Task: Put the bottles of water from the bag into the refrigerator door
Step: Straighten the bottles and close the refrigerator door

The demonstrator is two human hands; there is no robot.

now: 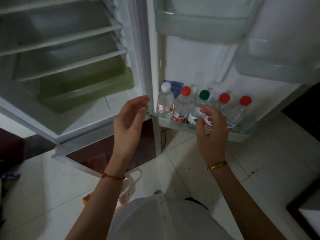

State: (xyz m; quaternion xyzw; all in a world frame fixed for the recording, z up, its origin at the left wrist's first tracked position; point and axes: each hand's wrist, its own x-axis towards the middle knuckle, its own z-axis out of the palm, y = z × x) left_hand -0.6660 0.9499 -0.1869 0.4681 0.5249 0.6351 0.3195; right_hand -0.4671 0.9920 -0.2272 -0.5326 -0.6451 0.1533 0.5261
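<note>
Nearest to you, low in the view, the orange bag (89,199) with its white handles sits on the pale tiled floor (259,163), partly hidden behind your left forearm and your white top (155,220); what is inside it cannot be seen from here.

Your left hand (129,122) is raised in front of the refrigerator's open body, palm turned toward the right, fingers extended and loosely together — it is empty and touches nothing. A red string (113,177) circles that wrist.

Your right hand (212,130), with a gold bracelet (216,165) at the wrist, reaches to the bottom shelf of the refrigerator door (242,134). Its fingers are curled in front of the lower part of a red-capped bottle (224,98), fourth in the row; the motion blur makes it hard to say whether they actually grip it or only brush it.

Five water bottles stand upright side by side in that bottom door shelf: a white-capped bottle (165,101) nearest the hinge, then one with a red cap (183,103), a green-capped bottle (204,94), the one at your fingers, and a last red-capped one (243,108) at the far end.

Beyond them, the upper door shelves (204,25) are clear plastic — and to the left the fridge interior shows white shelves (60,40) above a green drawer (86,90).
</note>
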